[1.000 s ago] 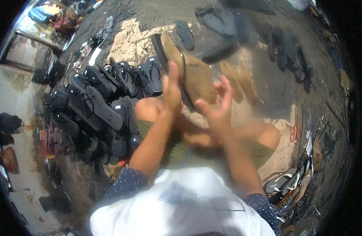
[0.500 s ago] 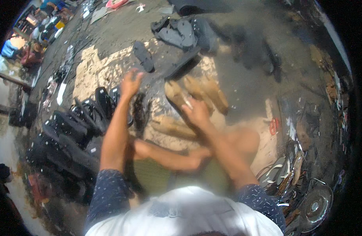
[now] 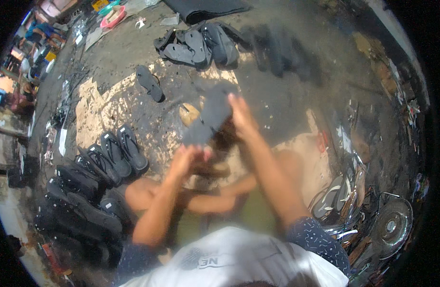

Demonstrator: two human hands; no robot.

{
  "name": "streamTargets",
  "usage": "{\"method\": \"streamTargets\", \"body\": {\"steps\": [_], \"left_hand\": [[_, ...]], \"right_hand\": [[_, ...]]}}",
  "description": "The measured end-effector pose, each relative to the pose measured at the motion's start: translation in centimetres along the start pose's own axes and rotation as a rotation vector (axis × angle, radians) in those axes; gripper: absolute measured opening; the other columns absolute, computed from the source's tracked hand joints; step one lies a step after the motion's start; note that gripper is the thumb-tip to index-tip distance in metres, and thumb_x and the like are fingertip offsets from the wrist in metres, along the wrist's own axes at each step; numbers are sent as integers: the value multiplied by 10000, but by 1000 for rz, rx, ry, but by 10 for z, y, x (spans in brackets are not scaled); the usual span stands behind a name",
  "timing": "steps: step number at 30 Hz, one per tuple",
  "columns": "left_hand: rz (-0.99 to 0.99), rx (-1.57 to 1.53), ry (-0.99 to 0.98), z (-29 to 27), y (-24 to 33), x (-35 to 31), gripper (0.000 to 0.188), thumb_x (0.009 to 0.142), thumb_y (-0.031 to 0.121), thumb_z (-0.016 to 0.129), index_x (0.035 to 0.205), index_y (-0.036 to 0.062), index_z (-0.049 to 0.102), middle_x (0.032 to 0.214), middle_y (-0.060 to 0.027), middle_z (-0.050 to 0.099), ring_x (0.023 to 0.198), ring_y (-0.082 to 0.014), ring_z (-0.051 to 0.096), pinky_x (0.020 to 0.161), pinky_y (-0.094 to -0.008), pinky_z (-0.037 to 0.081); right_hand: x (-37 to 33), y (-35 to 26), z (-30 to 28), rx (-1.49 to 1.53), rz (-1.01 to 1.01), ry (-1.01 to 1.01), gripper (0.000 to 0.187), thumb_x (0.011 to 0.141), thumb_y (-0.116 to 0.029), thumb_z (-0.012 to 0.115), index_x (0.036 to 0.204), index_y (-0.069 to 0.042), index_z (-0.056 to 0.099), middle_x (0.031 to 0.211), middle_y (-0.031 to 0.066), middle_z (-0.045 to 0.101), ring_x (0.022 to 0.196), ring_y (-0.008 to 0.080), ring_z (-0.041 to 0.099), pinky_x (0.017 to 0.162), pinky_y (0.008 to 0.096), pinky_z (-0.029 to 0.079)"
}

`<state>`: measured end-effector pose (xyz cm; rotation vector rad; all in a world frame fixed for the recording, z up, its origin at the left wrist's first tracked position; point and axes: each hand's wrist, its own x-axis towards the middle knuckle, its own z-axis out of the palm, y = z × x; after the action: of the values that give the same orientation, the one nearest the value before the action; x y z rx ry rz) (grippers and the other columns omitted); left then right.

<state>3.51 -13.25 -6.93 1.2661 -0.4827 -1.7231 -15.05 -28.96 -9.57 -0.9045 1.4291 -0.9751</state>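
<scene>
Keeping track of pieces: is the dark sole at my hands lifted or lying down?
Lifted: the dark sole is held up, left hand at its near end, right hand at its right edge.

Matt, rubbery-looking sole (image 3: 214, 111) — rough, papery sheet (image 3: 89, 106) — matt cloth shirt (image 3: 234, 258)

left: sandal rows (image 3: 81, 184) | between hands (image 3: 185, 160) (image 3: 242, 118): sole (image 3: 211, 112) | right: fan grille (image 3: 391, 228)

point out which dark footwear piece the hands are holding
The dark grey sole, raised between the left hand and right hand. The lone sandal farther off and the sandals lined up at the left lie apart from both hands.
</scene>
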Motion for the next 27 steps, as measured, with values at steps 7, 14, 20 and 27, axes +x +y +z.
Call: {"method": "streamTargets", "body": {"steps": [7,14,20,27], "left_hand": [[541,458,196,8,37,-118,783,965,282,722,1613,127,310,1581,-122,378,1211,-243,575,957,-362,524],[454,754,124,24,8,-147,351,930,65,741,1279,55,704,1167,-62,696,1028,-133,642,922,-269,529],[567,500,84,27,-27,-159,328,874,22,798,1184,-10,695,1115,-68,696,1030,-137,652,921,-270,517],[503,267,217,40,-18,-150,660,999,64,628,1568,123,299,1272,-121,615,1161,-191,600,1013,-335,485]], "right_hand": [[-145,-40,-10,358,-90,-643,427,1060,-189,582,1411,32,483,1239,70,648,1111,120,603,1004,314,487],[-205,-13,-29,326,-6,-839,446,1021,-286,668,1325,13,540,1191,62,648,1072,120,602,951,303,508],[-224,-3,-46,247,-35,-816,428,970,-199,710,1301,28,561,1141,64,665,1009,109,623,888,287,533],[-229,1,-32,193,-152,-739,419,964,-174,700,1304,35,570,1144,83,663,1006,131,619,898,307,528]]}}
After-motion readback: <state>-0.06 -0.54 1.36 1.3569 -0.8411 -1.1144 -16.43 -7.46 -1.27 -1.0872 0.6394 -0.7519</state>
